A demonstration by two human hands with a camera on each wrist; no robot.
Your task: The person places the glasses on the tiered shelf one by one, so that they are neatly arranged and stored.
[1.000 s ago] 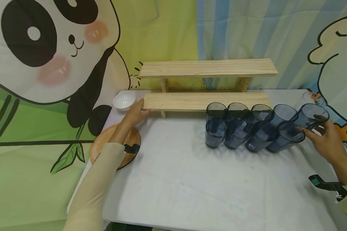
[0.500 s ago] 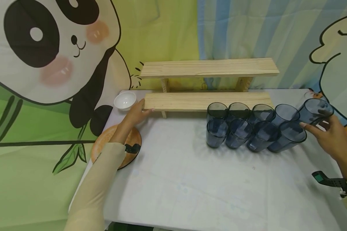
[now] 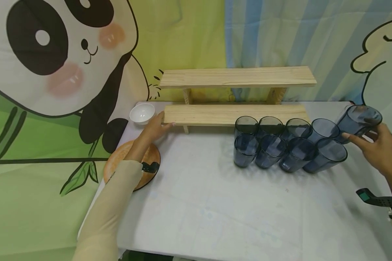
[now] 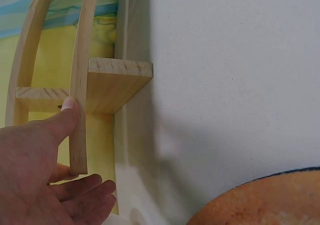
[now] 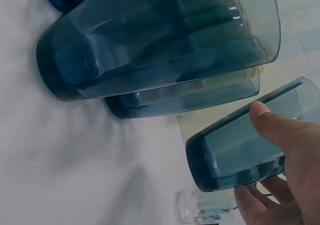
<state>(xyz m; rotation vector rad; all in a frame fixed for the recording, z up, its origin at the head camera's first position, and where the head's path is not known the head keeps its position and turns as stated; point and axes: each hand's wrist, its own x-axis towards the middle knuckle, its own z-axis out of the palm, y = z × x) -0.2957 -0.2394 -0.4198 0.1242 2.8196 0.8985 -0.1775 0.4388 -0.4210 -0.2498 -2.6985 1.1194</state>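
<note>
My left hand (image 3: 152, 129) pinches the left end of the lower board of a two-tier wooden shelf (image 3: 202, 114). In the left wrist view the thumb (image 4: 69, 110) presses one face of the board, with a finger behind it. On the far right my right hand (image 3: 380, 150) grips a blue-tinted drinking glass (image 3: 359, 121) by its side, tilted, with its base raised off the table in the right wrist view. Beside it several matching glasses (image 3: 269, 150) stand in two rows, overlapping the shelf's lower right part.
A small white bowl (image 3: 142, 113) sits left of the shelf. Under my left forearm lies a round orange-brown plate (image 3: 117, 154) at the table's left edge. A clear glass (image 5: 200, 205) stands behind the held one. The white table (image 3: 215, 203) meets a printed curtain (image 3: 196, 32) at the back.
My right hand has lifted the blue glass up and to the right, away from the back row. My left hand keeps its place on the shelf.
</note>
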